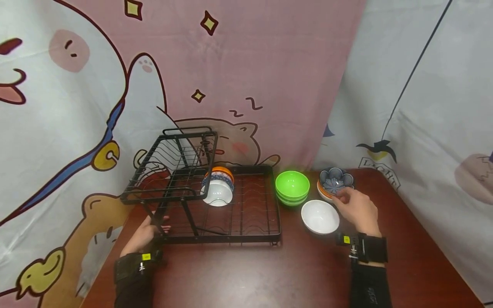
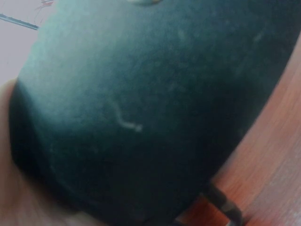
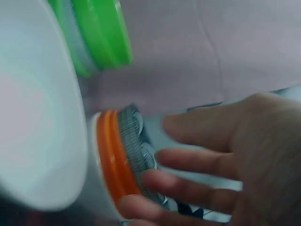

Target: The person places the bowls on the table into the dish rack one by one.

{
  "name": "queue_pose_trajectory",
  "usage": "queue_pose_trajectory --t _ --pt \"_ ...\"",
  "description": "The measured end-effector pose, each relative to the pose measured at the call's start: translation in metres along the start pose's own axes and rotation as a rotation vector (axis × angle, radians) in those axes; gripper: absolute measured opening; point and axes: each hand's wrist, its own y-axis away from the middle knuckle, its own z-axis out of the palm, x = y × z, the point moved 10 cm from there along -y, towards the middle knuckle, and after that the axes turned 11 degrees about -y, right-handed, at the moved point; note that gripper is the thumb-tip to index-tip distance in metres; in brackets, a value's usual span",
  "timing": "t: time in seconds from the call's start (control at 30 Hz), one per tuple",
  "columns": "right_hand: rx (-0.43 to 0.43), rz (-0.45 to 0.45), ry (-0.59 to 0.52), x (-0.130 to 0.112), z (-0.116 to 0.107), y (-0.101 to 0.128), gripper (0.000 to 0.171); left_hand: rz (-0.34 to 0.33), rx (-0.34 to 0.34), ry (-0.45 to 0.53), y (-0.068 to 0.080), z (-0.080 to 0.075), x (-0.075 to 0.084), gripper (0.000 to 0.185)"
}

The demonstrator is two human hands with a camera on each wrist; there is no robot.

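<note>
At the right, my right hand reaches over a small stack, with its fingers by the flower-shaped blue bowl on top. In the right wrist view the fingers stretch loosely toward that bowl's rim; whether they touch is unclear. Beneath it lie an orange bowl and a white one. A white bowl stands in front of the stack. My left hand holds the lower left side of the black two-tier dish rack. A dark, blurred surface fills most of the left wrist view.
Several green bowls are stacked between the rack and the right-hand bowls. Inside the rack, a white bowl, a blue-patterned bowl and an orange bowl stand tilted in a row. Cartoon-printed cloth hangs behind the brown table.
</note>
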Motion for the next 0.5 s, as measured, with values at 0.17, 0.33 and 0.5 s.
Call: queue_pose_trajectory --t 0.17,0.33,0.5 --pt "-0.224 0.059 -0.014 0.017 0.034 -0.001 0.041 -0.044 -0.011 -0.001 0.0 0.0 -0.003 0.062" --pt "-0.333 0.058 -0.021 0.029 0.059 -0.005 0.038 -0.047 -0.017 0.035 0.0 0.001 -0.002 0.061" --pt "-0.399 0.068 -0.094 0.043 0.074 -0.006 0.047 -0.052 -0.011 0.103 0.0 0.003 -0.004 0.062"
